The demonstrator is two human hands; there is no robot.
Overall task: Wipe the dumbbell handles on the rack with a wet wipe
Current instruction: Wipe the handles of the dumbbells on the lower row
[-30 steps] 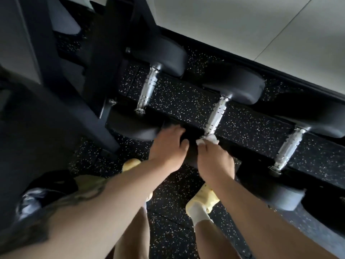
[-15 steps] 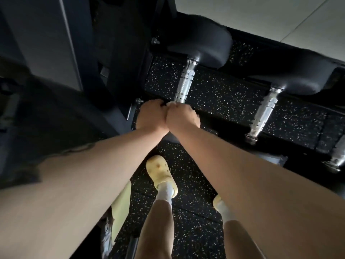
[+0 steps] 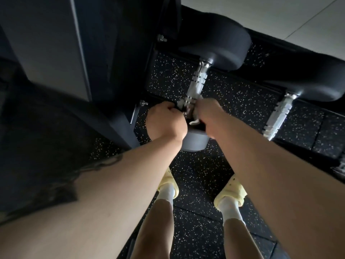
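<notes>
A black dumbbell lies on the low rack with a knurled silver handle (image 3: 196,85) running toward me. My right hand (image 3: 207,113) grips the near end of that handle with a white wet wipe (image 3: 195,120) bunched under its fingers. My left hand (image 3: 164,120) sits just left of it, fingers curled at the handle's near end over the near weight head (image 3: 195,143). What the left fingers hold is hidden. A second dumbbell's silver handle (image 3: 278,116) lies to the right.
The dark rack upright (image 3: 104,71) rises at the left, with bolts beside the dumbbell. Black speckled rubber flooring (image 3: 196,174) lies below, where my yellow shoes (image 3: 231,193) stand. Pale wall panels (image 3: 280,14) fill the top right.
The view has shifted from the middle dumbbell to the leftmost one. Both hands moved left onto its handle's near end and have since parted slightly, showing the wipe.
</notes>
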